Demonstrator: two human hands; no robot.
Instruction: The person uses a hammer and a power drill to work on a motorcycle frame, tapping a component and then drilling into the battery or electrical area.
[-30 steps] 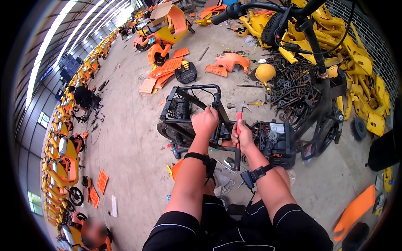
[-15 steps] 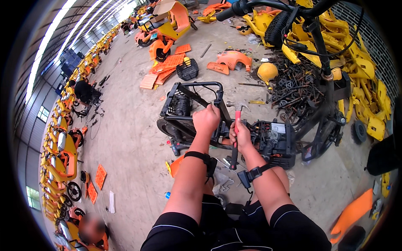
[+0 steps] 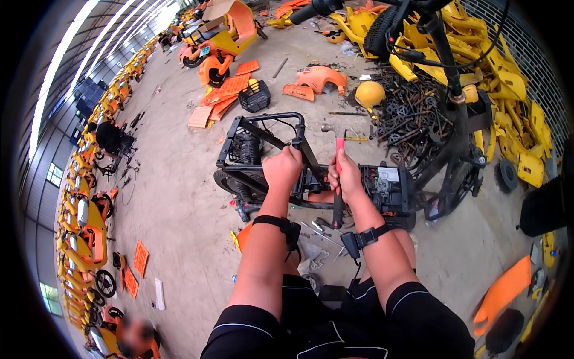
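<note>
In my right hand (image 3: 348, 177) is a claw hammer (image 3: 339, 145) with a red and black handle. It stands nearly upright, its metal head above my fingers. My left hand (image 3: 282, 170) is closed in a fist against the upper tubes of a stripped black scooter frame (image 3: 235, 142). Whatever the fist holds is hidden by the fingers. Left of the fist, inside the frame, are a black spring shock absorber (image 3: 246, 152) and the rear wheel (image 3: 225, 181). Beyond my right hand sits a dark component block (image 3: 385, 190) mounted low on the frame.
A heap of dark metal parts (image 3: 412, 116) and piled yellow panels (image 3: 514, 113) lie at the right. Orange panels (image 3: 230, 90) and a black basket (image 3: 255, 97) lie ahead. Scooters line the left (image 3: 86, 224); another person (image 3: 109, 137) crouches near them. Loose tools (image 3: 323, 230) lie below the frame.
The hammer has risen and its head now stands higher above the frame, with my right hand lifted too. My left fist stays at the frame tubes. The whole view has shifted slightly.
</note>
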